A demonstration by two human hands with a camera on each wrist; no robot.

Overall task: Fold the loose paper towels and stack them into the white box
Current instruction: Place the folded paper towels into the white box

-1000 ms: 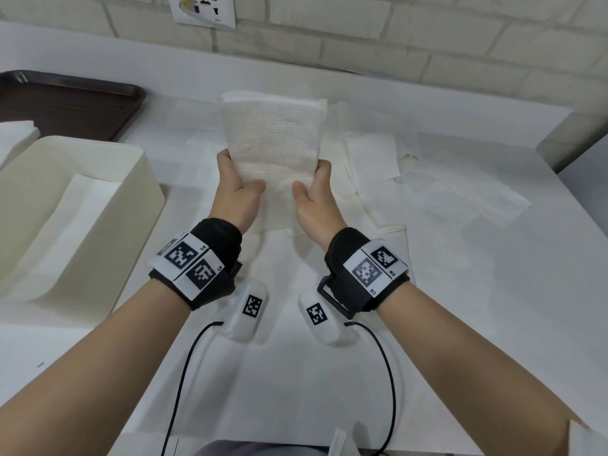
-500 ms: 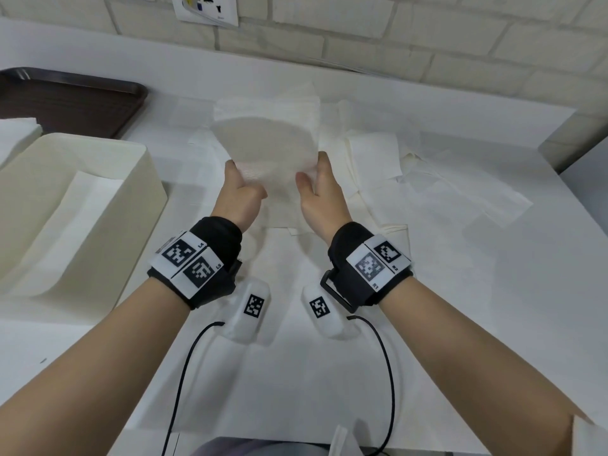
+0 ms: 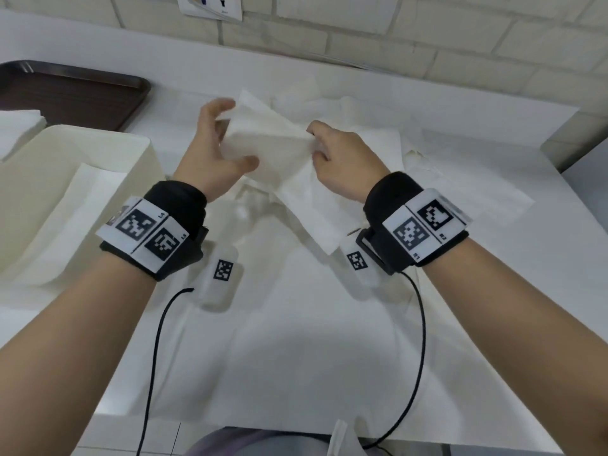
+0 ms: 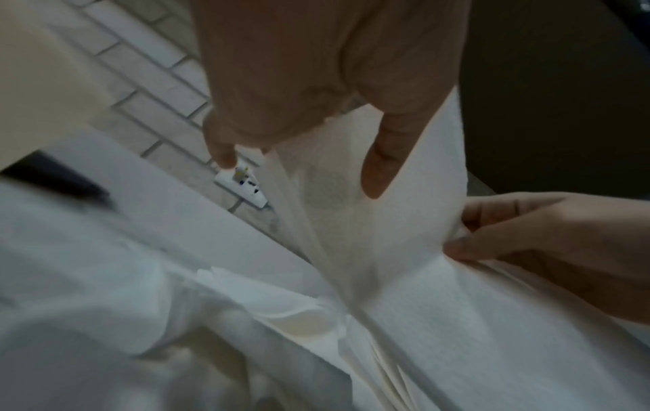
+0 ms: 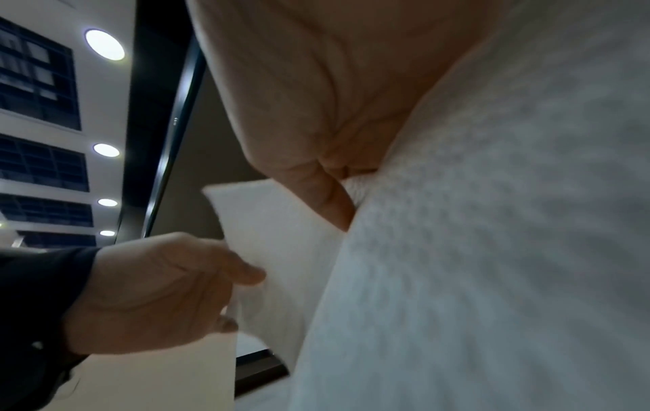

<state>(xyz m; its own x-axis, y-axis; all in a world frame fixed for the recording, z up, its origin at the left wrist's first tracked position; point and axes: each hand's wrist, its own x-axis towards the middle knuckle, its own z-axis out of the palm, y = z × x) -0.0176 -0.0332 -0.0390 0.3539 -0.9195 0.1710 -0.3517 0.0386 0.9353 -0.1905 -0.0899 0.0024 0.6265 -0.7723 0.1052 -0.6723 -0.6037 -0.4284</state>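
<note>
Paper towel (image 3: 269, 149) — between both hands, midair

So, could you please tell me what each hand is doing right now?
Left hand: holds the towel.
Right hand: pinches the same towel.

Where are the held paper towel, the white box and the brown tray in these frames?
paper towel (image 3: 263, 143): head view, middle of the raised sheet held between both hands.
white box (image 3: 144, 159): head view, its right wall near the rim.
brown tray (image 3: 65, 93): head view, bare floor of the tray at far left.
</note>
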